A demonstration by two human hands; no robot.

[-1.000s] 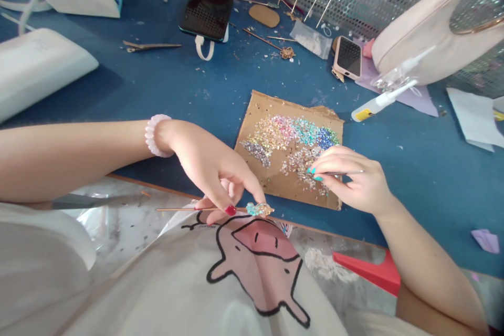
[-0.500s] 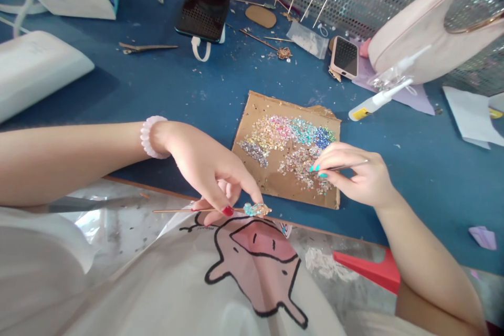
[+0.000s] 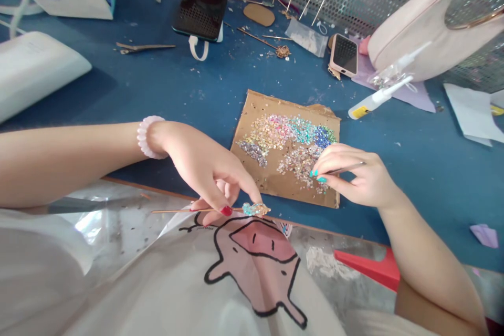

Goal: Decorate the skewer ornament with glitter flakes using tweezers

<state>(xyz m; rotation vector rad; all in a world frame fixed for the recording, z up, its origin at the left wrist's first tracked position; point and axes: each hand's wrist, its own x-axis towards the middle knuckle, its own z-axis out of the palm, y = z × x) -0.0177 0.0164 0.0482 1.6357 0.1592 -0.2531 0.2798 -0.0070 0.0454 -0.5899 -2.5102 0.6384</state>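
Note:
My left hand (image 3: pixel 214 173) pinches a thin hair stick (image 3: pixel 173 212), held level at the table's front edge. Pale blue and gold beads cover the ornament (image 3: pixel 255 209) at its right end, where my index fingertip rests. In my right hand (image 3: pixel 350 176) is a slim metal tool that looks like tweezers (image 3: pixel 346 168); its tip is hard to make out. That hand is over the lower right of a cardboard sheet (image 3: pixel 283 195). Small shiny sequins or rhinestones (image 3: pixel 301 163) lie there in colour groups: yellow, pink, turquoise, blue, grey and clear.
A glue bottle (image 3: pixel 378 98) lies right of the cardboard. Further back are a phone (image 3: pixel 344 55), a small plastic bag (image 3: pixel 306 37), a black device (image 3: pixel 200 10), a hair clip (image 3: pixel 145 48) and a beaded hairpin (image 3: pixel 282 51). A pale bag (image 3: pixel 417 26) stands at the back right.
My right hand and its tool have shifted very slightly over the clear pieces. My left hand keeps the same hold on the hair stick; the view has moved a little.

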